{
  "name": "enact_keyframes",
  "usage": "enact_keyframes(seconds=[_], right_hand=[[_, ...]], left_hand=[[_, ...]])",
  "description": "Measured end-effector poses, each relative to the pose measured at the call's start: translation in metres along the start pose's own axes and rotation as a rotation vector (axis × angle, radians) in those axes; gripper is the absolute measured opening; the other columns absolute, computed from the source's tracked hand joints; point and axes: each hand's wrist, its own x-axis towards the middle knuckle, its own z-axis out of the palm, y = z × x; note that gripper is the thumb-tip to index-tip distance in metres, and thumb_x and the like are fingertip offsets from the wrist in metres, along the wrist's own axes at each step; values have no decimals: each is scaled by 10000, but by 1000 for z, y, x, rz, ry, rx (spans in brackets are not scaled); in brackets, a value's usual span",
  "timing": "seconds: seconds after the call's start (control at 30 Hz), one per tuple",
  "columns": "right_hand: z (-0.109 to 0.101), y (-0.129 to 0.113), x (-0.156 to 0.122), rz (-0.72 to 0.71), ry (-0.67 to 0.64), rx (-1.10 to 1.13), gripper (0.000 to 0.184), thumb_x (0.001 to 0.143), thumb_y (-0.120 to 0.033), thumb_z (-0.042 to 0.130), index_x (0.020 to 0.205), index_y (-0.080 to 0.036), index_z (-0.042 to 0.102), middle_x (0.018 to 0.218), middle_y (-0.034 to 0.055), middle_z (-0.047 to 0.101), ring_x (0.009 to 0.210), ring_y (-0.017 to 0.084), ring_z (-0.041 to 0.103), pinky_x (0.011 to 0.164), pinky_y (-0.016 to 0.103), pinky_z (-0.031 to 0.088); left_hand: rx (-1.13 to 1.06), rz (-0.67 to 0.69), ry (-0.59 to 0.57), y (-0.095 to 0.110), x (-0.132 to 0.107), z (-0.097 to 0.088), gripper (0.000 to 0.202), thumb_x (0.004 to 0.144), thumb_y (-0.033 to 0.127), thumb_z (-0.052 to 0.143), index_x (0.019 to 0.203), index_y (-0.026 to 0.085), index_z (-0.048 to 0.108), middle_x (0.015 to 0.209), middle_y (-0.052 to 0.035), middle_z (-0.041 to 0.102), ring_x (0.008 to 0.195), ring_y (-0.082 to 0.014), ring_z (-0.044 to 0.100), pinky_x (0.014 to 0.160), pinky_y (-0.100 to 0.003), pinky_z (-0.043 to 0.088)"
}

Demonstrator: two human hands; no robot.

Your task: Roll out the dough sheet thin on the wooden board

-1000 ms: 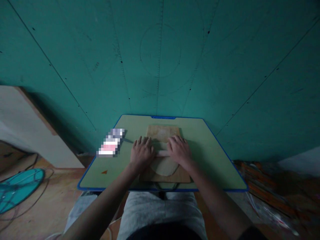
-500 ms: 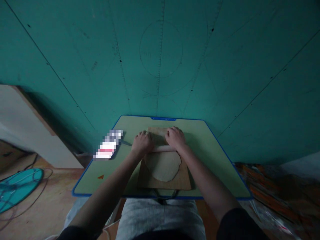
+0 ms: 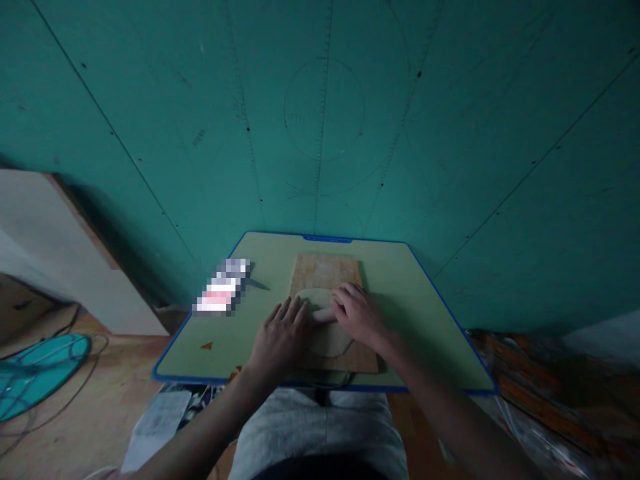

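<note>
1. Hands first: the left hand and the right hand both lie flat, fingers stretched forward, each palm pressing down on one end of a pale wooden rolling pin; neither curls around it.
2. Flat palms, I judge, would let the pin turn freely beneath them, which a closed grip would stop.
3. The pin lies crosswise on a thin, roundish sheet of beige dough, which rests on the near half of a rectangular brown wooden board.
4. The board sits in the middle of a pale green surface with a blue rim, close over the person's grey-clad lap, so both arms reach it evenly.
5. Both ends of the pin are hidden under the hands, and the left hand covers the board's near left corner.
6. A blurred-out patch near the surface's far left edge cannot be read; the thin dark thing beside it is too dim to tell.
7. A teal floor fan is cut off at the left.
</note>
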Motion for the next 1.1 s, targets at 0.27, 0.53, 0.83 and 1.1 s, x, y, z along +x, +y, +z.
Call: enact_keyframes(seconds=[0.27,0.53,0.83,1.1], right_hand=[[12,-13,24,45,-64,-79,284,977,-249,420,1134,-232,655,1238,73,647,1129,220,569,902,324,432],[22,-3,77,60,-109,-36,323,958,-282,438,1213,-239,632,1280,83,630,1174,236,555,981,365,396],[39,2,123,119,-15,29,278,937,-213,427,1066,-175,671,1128,119,664,1052,224,591,924,343,424],[8,17,61,103,435,301,337,858,-118,418,1093,-208,641,1174,117,626,1182,234,537,1020,389,421]], left_hand=[[55,-147,-45,-8,-5,-9,573,956,486,496,1371,90,515,1391,-209,582,1341,-371,500,1053,-482,470],[-14,-230,-142,-33,30,-4,678,936,640,441,1349,116,564,1429,-260,527,1404,-417,406,1093,-556,389],[-10,-217,-185,-50,52,2,425,1014,456,388,1146,154,657,1342,-213,589,1342,-362,484,1045,-503,425],[-281,-178,-191,-35,38,0,240,976,363,513,1083,174,615,1357,-169,580,1236,-277,582,988,-391,482]])
